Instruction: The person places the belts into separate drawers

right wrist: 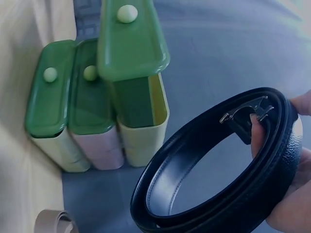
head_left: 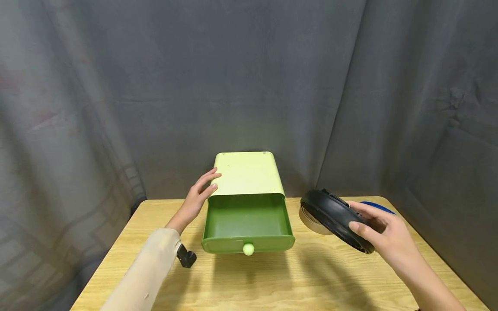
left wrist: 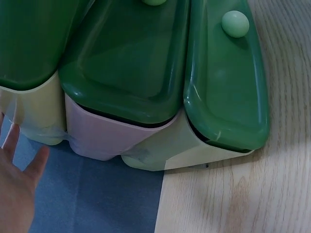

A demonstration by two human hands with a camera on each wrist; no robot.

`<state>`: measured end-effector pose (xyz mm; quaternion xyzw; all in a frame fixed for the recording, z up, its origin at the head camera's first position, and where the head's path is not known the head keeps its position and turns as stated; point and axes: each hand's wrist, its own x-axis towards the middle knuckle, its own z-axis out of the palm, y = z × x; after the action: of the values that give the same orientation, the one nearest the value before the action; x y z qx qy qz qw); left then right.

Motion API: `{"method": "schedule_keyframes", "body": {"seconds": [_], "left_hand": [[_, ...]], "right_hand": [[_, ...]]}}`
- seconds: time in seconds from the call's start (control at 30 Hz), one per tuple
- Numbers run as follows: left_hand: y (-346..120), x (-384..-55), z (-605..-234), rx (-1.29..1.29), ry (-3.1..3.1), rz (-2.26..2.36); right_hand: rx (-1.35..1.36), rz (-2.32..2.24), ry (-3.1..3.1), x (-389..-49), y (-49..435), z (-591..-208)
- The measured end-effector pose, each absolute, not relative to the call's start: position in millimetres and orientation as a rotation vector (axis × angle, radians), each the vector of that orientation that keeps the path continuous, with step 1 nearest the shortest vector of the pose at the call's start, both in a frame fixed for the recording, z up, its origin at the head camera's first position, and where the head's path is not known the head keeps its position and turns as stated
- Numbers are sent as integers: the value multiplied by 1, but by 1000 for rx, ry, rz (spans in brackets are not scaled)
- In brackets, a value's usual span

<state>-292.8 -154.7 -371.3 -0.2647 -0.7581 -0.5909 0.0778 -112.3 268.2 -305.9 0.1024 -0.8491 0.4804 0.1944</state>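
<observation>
A coiled black leather belt [head_left: 330, 214] with a metal buckle is in my right hand [head_left: 385, 235], gripped between thumb and fingers above the right part of the table. The right wrist view shows the belt loop [right wrist: 279, 182] up close, one finger inside it by the buckle. My left hand [head_left: 193, 199] touches the left side of the light green drawer cabinet [head_left: 247, 172], its fingers extended. The cabinet's top green drawer [head_left: 223, 246] is pulled out, bare inside, with a pale round knob [head_left: 248, 249]. In the left wrist view only part of the left hand [left wrist: 17, 189] shows.
A tan coiled strap [head_left: 316, 226] stands on the wooden table [head_left: 155, 216], partly behind the black belt. Beyond the right hand lies a blue item [head_left: 377, 206], mostly hidden. Two lower drawers [right wrist: 51, 94] are closed. Grey curtains [head_left: 249, 77] hang behind and beside the table.
</observation>
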Motion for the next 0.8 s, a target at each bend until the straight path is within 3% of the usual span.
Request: {"method": "schedule_keyframes", "body": {"seconds": [0.5, 0.8], "left_hand": [[-149, -293, -368, -792, -2242, -1780], [-149, -270, -346, -783, -2280, -1787]], "right_hand": [[822, 1471, -2184, -128, 229, -282], [1031, 1565, -2173, -145, 201, -273]]}}
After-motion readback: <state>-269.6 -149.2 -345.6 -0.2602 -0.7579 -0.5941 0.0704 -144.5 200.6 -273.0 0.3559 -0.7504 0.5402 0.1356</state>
